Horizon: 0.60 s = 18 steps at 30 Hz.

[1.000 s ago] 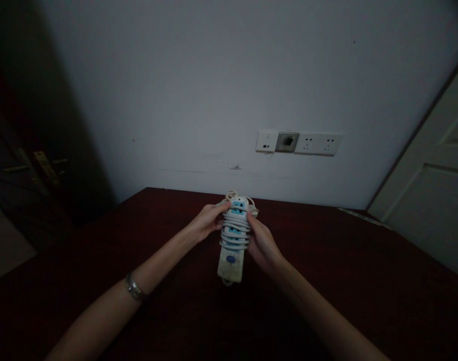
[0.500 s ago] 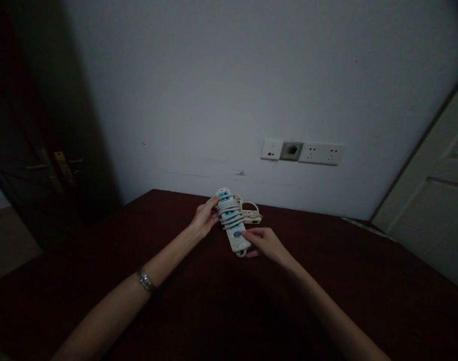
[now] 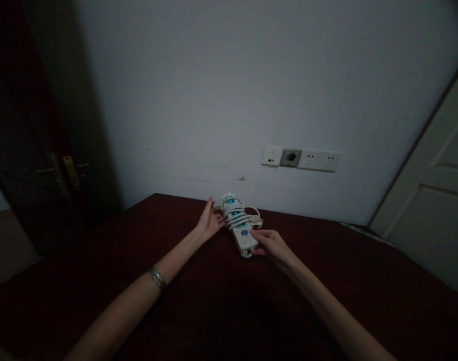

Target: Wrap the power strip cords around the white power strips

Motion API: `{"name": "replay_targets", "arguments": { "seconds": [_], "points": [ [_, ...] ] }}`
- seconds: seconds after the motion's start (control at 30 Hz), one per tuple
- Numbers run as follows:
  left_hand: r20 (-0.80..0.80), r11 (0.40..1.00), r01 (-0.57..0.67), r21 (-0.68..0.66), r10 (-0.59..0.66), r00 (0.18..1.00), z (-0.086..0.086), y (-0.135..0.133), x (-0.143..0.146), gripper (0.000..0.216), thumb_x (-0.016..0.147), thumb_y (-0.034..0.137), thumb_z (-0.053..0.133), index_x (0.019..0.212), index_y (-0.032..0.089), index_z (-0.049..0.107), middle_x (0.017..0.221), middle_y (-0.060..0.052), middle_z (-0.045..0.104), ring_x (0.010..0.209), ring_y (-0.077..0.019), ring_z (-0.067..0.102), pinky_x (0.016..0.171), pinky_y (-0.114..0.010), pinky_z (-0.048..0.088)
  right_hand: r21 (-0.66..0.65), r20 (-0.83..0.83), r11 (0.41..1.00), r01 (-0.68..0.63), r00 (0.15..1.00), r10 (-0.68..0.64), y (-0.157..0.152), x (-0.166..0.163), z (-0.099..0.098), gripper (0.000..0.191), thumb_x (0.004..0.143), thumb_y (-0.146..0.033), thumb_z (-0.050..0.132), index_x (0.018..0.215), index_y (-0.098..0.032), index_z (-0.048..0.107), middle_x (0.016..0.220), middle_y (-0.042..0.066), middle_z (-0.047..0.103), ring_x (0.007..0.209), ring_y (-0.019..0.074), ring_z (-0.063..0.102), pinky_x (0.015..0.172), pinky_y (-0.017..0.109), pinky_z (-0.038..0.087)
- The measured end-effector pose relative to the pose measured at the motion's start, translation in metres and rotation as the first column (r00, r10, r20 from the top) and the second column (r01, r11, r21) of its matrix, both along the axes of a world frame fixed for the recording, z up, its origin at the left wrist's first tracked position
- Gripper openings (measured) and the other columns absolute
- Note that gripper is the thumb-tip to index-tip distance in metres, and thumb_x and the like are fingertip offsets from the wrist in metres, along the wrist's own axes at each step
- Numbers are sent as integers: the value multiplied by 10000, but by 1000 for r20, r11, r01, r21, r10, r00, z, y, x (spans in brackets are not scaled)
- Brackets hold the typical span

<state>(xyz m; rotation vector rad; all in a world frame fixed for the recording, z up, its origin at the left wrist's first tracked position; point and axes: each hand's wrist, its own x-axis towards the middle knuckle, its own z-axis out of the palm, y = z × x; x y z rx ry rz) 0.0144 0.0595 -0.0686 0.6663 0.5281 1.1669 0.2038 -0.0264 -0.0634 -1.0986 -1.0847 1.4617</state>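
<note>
A white power strip (image 3: 247,240) with blue sockets and a blue switch is tilted over the dark red table, its own white cord (image 3: 236,214) wound several times round its middle. My right hand (image 3: 272,245) grips the near end at its right edge, thumb on top and fingers beneath. On the other side my left hand (image 3: 210,220) is open, thumb raised and palm turned toward the strip, its fingertips at the cord coils. Whether those fingertips press on the strip I cannot tell. Behind it, near the wall, sits a smaller white socket block (image 3: 256,222) with a looped cord.
The dark red table (image 3: 168,311) runs up to a pale wall (image 3: 198,100). Wall sockets (image 3: 319,160) and a grey plate (image 3: 290,157) are set above it. A dark door with a brass handle (image 3: 70,170) stands at left, a white door (image 3: 432,190) at right.
My left thumb has lifted off the power strip and the hand has opened. The strip, still in my right hand, sits slightly further right and lower in view; the camera has shifted a little.
</note>
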Motion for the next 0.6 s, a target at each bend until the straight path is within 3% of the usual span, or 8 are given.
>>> {"name": "replay_targets", "arguments": {
  "seconds": [0.13,0.23,0.4,0.6],
  "points": [
    [15,998,-16,-58,17,1000,-13,9,-11,442,823,521,439,990,120,520,917,-161,643,818,-237,652,734,-371,518,-49,-83,997,59,995,-63,1,12,-2,132,769,-186,636,752,-67,690,710,100,685,527,106,614,437,161,515],
    [-70,992,-117,-37,114,991,-19,17,-18,357,832,407,431,1000,106,527,987,-187,638,877,-253,649,738,-381,521,-64,-101,987,145,983,-151,1,36,-5,131,746,-201,668,759,-72,685,721,107,688,531,109,616,453,165,514],
    [-210,941,-335,45,337,918,-34,31,-29,246,821,294,414,880,117,573,735,-90,640,633,-176,640,572,-284,519,-45,-46,928,370,927,-371,-7,107,-13,131,755,-198,659,799,-76,678,782,106,692,575,120,624,496,194,519],
    [-325,893,-448,50,439,838,-54,44,-49,206,785,243,399,822,116,557,545,-16,555,428,-131,543,426,-234,452,-50,-8,787,615,788,-616,-25,205,-25,58,756,-181,644,760,-124,642,690,44,674,527,95,591,474,172,496]
  ]
}}
